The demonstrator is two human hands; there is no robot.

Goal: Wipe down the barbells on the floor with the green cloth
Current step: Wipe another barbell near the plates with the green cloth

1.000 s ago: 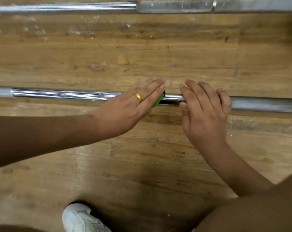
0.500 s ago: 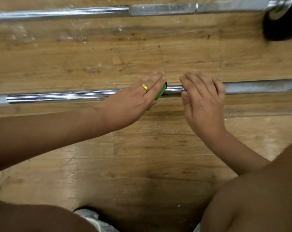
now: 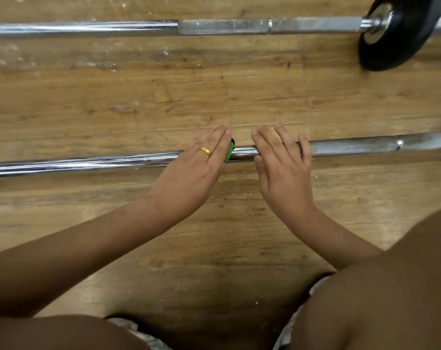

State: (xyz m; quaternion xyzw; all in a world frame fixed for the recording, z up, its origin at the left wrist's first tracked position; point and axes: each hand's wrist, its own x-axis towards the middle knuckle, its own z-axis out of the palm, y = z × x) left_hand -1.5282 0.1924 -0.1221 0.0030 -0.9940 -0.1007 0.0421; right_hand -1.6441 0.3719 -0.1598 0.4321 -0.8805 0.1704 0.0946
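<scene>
Across mid-frame I see the near barbell lying on the wooden floor. At centre the left hand, fingers straight and together, presses the green cloth onto the shaft; only a green edge shows. Just right of it, the right hand lies flat across the bar, fingers straight and slightly apart. Along the top runs the far barbell, with its black plate at upper right.

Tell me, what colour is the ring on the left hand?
Gold. The ring on the left hand shows best in the head view, the only one.
</scene>
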